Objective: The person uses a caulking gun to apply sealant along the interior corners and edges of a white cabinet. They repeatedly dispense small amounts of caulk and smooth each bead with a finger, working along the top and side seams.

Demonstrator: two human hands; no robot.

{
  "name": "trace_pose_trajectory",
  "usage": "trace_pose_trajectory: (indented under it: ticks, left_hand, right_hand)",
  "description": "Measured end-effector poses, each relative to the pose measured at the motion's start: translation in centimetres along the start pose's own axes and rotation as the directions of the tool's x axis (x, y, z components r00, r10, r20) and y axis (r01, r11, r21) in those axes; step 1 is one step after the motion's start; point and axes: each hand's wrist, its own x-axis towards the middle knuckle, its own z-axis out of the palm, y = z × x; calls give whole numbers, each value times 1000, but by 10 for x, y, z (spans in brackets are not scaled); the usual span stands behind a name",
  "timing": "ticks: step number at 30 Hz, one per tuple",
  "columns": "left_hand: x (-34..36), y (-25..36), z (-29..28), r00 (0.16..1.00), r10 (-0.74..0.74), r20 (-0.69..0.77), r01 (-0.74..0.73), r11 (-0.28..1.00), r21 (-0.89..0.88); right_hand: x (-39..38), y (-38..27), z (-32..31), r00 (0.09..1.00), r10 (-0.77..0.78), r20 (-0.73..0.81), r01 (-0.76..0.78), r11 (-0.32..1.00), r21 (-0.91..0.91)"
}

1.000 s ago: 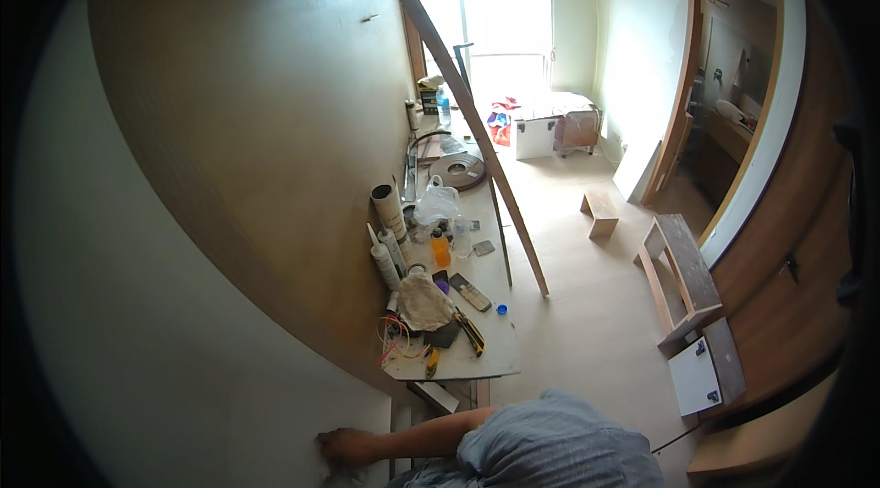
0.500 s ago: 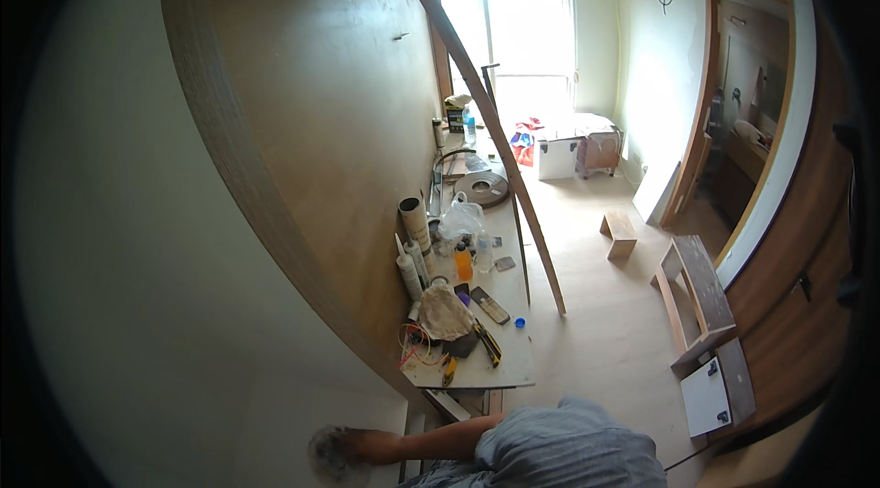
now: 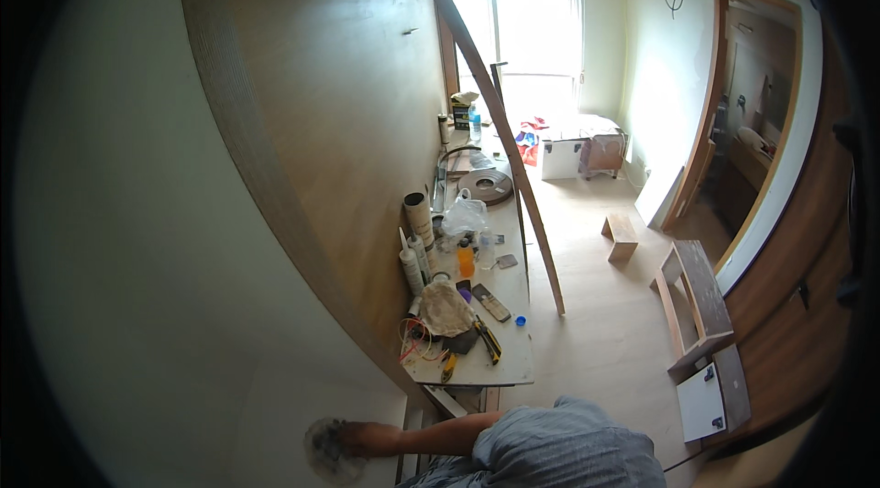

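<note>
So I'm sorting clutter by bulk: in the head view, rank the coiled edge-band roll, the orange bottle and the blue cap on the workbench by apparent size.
1. Coiled edge-band roll, clearly largest, though farthest away.
2. Orange bottle.
3. Blue cap, smallest, though nearest.

Pale green-white wall (image 3: 137,286); grey blurred rag (image 3: 327,451) against it, under the left hand (image 3: 353,439). Plain mid-brown plywood panel (image 3: 339,121). White worktable (image 3: 500,355) beside the panel: orange bottle (image 3: 467,263), blue cap (image 3: 520,320), yellow-black knife (image 3: 488,341), white sealant tubes (image 3: 410,266). Grey-blue finely striped shirt (image 3: 559,447) below the table.
</note>
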Motion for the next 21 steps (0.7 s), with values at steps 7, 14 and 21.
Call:
trace_pose_trajectory:
  ticks: [7, 14, 21]
  left_hand:
    - [1, -5, -2, 997, -44, -58, 45, 999, 16]
    - [-3, 2, -6, 1000, 14, -1, -14, 999, 32]
    - [0, -30, -9, 998, 2, 65, 1, 999, -45]
  right_hand:
    - [-9, -9, -4, 985, -171, 6, 169, 966, -195]
    - [3, -4, 1, 985, -155, 71, 167, 957, -237]
    - [-11, -5, 2, 971, -237, -42, 216, 935, -282]
